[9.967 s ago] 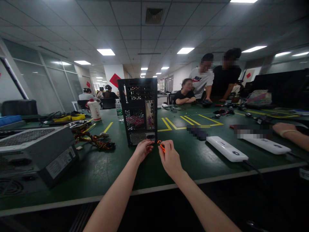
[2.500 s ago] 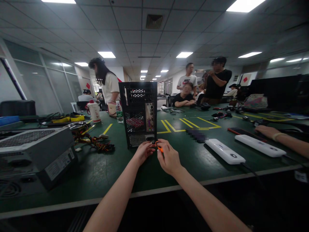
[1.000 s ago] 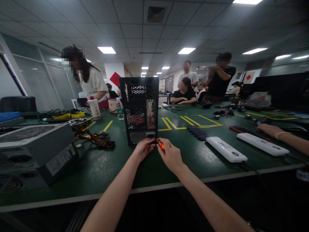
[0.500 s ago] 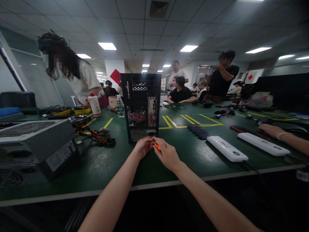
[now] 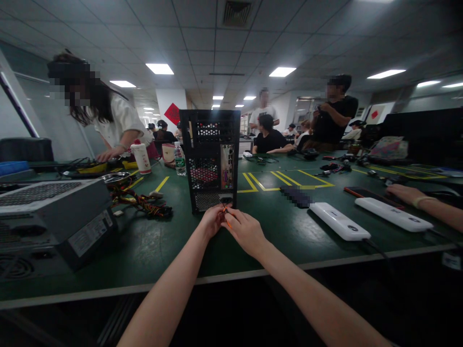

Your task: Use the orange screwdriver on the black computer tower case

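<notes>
A black computer tower point(image 5: 211, 154) stands upright with its back panel, ports and perforated grilles towards me. My right hand point(image 5: 246, 232) is closed on an orange and black screwdriver point(image 5: 226, 210), low in front of the tower's bottom right corner. Against it, my left hand point(image 5: 212, 220) has its fingers curled together around the screwdriver's front end. Fingers hide the tool's tip, and I cannot tell whether it touches a screw. The power socket at the tower's bottom shows just above both hands.
Grey power supply units point(image 5: 54, 217) are stacked at left, beside bundled cables point(image 5: 144, 205). A water bottle point(image 5: 180, 159) and white tumbler point(image 5: 141, 158) stand behind. White power banks point(image 5: 339, 221) lie at right, near another person's hand point(image 5: 405, 193). The green table's front edge point(image 5: 238, 275) is close.
The screwdriver has turned in my right hand, showing less orange, and both hands shifted slightly left. Across the table at left, a person has leaned lower, reaching over the yellow items.
</notes>
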`<state>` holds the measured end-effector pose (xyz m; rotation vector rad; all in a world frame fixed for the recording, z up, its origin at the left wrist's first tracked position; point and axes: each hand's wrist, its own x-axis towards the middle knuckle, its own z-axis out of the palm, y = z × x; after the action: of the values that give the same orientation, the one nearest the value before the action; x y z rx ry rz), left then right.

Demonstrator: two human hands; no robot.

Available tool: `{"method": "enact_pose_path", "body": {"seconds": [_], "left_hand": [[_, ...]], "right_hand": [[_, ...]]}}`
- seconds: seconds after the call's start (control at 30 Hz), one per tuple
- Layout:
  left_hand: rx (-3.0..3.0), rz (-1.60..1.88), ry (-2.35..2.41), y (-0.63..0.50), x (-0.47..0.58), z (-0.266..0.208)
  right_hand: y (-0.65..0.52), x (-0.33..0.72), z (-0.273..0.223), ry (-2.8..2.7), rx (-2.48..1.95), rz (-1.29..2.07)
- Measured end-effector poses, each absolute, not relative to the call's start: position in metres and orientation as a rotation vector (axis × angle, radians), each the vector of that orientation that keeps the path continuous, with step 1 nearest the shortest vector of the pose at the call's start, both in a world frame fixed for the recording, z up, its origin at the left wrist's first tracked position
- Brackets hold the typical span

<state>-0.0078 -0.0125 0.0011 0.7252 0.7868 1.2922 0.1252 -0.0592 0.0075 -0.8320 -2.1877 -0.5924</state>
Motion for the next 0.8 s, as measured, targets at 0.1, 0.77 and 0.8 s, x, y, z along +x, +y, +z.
{"method": "enact_pose_path", "body": {"seconds": [0.1, 0.77, 0.8], "left_hand": [[0.711, 1.304, 0.813, -0.016, -0.006, 0.004], [0.740, 1.307, 0.793, -0.009, -0.009, -0.005], [0.750, 1.308, 0.798, -0.011, -0.008, -0.004]], "right_hand": [[-0.062, 0.123, 0.009, -2.157, -0.883, -0.620], [-0.067, 0.123, 0.013, -2.110, -0.915, -0.736], [-0.068, 0.122, 0.014, -2.125, -0.904, -0.731]]}}
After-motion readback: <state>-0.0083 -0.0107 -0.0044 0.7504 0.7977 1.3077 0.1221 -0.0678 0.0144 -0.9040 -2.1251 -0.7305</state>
